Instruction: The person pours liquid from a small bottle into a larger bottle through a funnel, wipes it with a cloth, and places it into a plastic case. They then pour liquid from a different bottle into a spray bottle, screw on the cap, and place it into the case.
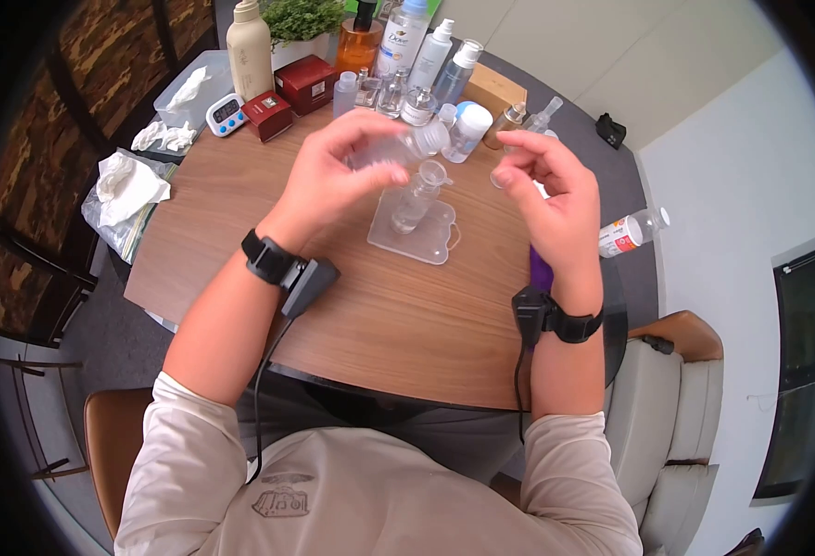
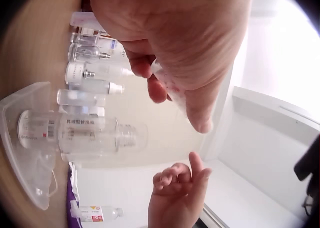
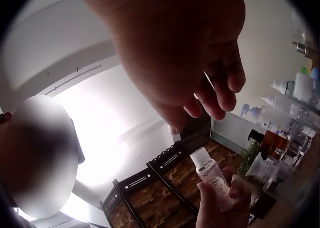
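Note:
My left hand [image 1: 338, 171] holds a small clear bottle [image 3: 216, 180] with a whitish cap [image 1: 432, 139], tilted over the table. Below and just right of it, a clear bottle [image 1: 409, 215] stands upright on a flat clear plastic tray [image 1: 423, 246]. A small clear funnel [image 1: 432, 173] sits in that bottle's mouth. The left wrist view shows printed lettering on the standing bottle [image 2: 85, 133]. To the right, my right hand [image 1: 555, 199] is raised with loosely bent fingers and holds nothing; a gap separates it from the capped bottle.
Behind the hands stand several bottles, among them a white capped jar [image 1: 469, 130] and an amber bottle [image 1: 359, 46]. Dark red boxes [image 1: 305, 83] and a small timer [image 1: 227, 116] are at the back left. A labelled bottle [image 1: 622, 233] lies at the right.

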Motion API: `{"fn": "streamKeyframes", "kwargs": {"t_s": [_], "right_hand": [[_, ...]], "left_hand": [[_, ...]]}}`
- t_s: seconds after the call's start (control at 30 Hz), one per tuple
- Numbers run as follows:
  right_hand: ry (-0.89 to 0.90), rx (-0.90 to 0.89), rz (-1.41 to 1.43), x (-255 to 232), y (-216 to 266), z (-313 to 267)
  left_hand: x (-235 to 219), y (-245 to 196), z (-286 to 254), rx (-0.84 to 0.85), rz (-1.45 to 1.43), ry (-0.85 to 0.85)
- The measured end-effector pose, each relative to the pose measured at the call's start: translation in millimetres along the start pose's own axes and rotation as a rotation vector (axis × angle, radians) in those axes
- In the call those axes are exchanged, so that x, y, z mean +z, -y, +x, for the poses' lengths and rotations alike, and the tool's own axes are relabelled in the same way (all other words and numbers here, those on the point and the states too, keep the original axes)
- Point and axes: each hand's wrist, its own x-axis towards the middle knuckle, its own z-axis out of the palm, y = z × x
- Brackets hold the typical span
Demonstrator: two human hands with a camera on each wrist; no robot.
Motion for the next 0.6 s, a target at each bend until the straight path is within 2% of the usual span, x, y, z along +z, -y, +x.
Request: {"fn": "streamKeyframes", "kwargs": {"t_s": [0.03, 0.07, 0.13, 0.17, 0.27, 0.4, 0.5, 0.57, 0.6], "right_hand": [[0.027, -0.042, 0.08, 3.4, 4.0, -1.2], [0.027, -0.042, 0.074, 6.6, 7.5, -2.7], [0.157, -0.063, 0.047, 12.6, 14.2, -6.2], [0.178, -0.098, -0.087, 13.6, 18.9, -7.4], [0.185, -0.136, -0.194, 14.2, 14.5, -9.1], [0.253, -0.051, -0.245, 16.7, 20.4, -11.1], [0.291, -0.064, -0.316, 14.3, 20.9, -9.1], [0.349, -0.21, -0.308, 11.6, 19.7, -6.0], [0.35, -0.211, -0.307, 10.4, 16.7, -4.9]], "left_hand": [[1.2, -4.8, -1.8, 0.139, 0.142, 0.094], [5.1, -10.5, -4.6, 0.141, 0.137, 0.094], [14.7, -19.0, -10.2, 0.088, 0.088, 0.183], [17.6, -17.4, -11.2, 0.126, 0.115, 0.183], [18.2, -26.0, -10.3, 0.102, 0.238, 0.254], [19.6, -30.0, -12.9, 0.086, 0.291, 0.318], [18.1, -28.4, -14.5, 0.047, 0.274, 0.31], [17.7, -24.9, -16.8, -0.141, 0.102, 0.368], [17.8, -28.0, -17.2, -0.141, 0.102, 0.366]]}}
